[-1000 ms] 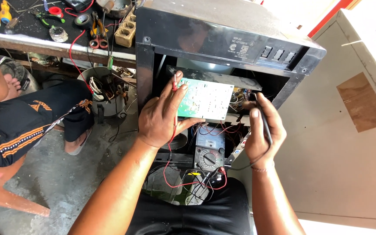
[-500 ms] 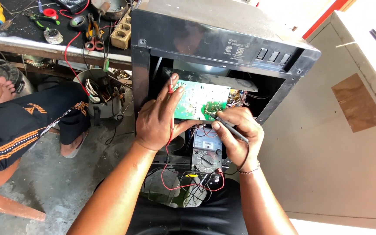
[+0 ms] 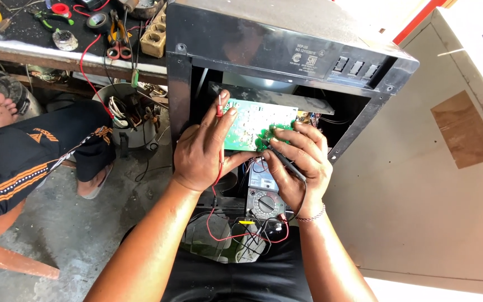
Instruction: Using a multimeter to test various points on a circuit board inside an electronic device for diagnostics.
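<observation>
A large black appliance cabinet [image 3: 286,50] stood open at its front, filling the upper middle of the head view, with a pale panel [image 3: 420,184] bearing a brown patch to its right. At the far left sat another person in black shorts with orange stripes [image 3: 29,156], near a cluttered workbench [image 3: 57,50] carrying pliers, tape and a red wire. A metal bucket [image 3: 132,120] of cables and tools stood under the bench.

In the cabinet's opening, a green circuit board [image 3: 255,126] was held upright with its solder side facing the camera. The left hand [image 3: 202,151] gripped the board's left edge, thumb under it, and pinned a red test probe [image 3: 219,109] against it with the fingers. The right hand [image 3: 300,165] was clenched around a black test probe [image 3: 286,165], held like a pen, its tip pressed to the board's lower right area.

Just below the 2 hands, an analog multimeter [image 3: 264,196] with a round selector dial rested on the person's lap. Its red lead [image 3: 225,235] and black lead looped across a clear plastic piece beneath it.
</observation>
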